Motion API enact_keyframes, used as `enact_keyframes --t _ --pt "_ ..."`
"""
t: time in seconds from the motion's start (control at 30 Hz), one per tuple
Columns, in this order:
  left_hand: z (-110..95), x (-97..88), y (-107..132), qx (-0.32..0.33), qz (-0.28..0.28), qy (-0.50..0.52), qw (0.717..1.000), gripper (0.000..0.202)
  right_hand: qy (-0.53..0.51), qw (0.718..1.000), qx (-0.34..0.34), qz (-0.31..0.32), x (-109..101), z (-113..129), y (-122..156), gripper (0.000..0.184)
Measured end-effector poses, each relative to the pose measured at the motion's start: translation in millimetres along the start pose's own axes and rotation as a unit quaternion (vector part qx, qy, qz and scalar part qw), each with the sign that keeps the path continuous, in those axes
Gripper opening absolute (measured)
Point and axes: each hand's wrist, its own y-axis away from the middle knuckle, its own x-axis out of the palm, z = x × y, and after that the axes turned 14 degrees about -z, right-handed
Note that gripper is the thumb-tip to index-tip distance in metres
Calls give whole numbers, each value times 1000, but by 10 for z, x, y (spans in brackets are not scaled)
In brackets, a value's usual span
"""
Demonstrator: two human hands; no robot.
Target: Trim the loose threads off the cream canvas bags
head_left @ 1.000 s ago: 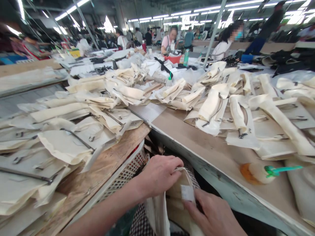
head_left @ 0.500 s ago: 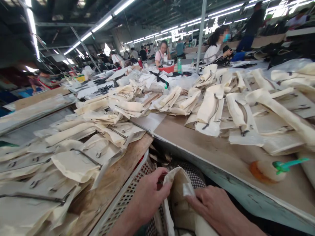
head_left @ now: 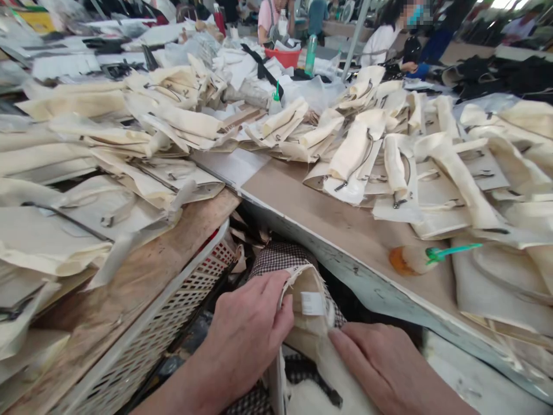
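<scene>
Over my lap I have a cream fabric bag piece (head_left: 341, 366), its rounded end curled open towards me. My left hand (head_left: 250, 328) pinches the left edge of that end between thumb and fingers. On the other side, my right hand (head_left: 375, 351) grips the right edge, thumb along the top and fingers mostly hidden behind the fabric. A small white label (head_left: 312, 304) with faint print lies on the inner face, between the hands. Lower down, a dark zipper end (head_left: 330, 395) shows beside the right hand. Checked cloth (head_left: 283, 257) covers my lap beneath the piece.
A plastic bottle of amber liquid with a green nozzle (head_left: 410, 260) lies on the right-hand table (head_left: 319, 202). Many similar cream pieces (head_left: 354, 150) are heaped on both tables. A white lattice basket (head_left: 173, 311) stands left of my lap. People sit beyond, near a red basin (head_left: 283, 56).
My view has tipped downward. The right thumb has moved off the white label to the fabric edge below it, so the label shows whole. Both hands still hold the piece.
</scene>
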Motion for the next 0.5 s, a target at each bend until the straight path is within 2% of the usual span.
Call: enact_keyframes --t 0.13,0.23,0.33,0.4,0.5 --pt "27 4 -23 -2 6 5 1000 28 30 999 -12 -4 146 90 -105 47" --pt "79 -30 -56 -33 24 13 999 27 1 1000 23 -10 246 109 -193 47" --pt "133 -84 -92 -67 33 28 997 24 -37 998 27 -46 339 102 -230 48" --pt "164 -116 -108 -89 33 41 995 22 -41 998 24 -52 356 103 -241 50" --pt "207 -150 -109 -101 29 72 992 20 -31 999 -5 -13 260 114 -294 52"
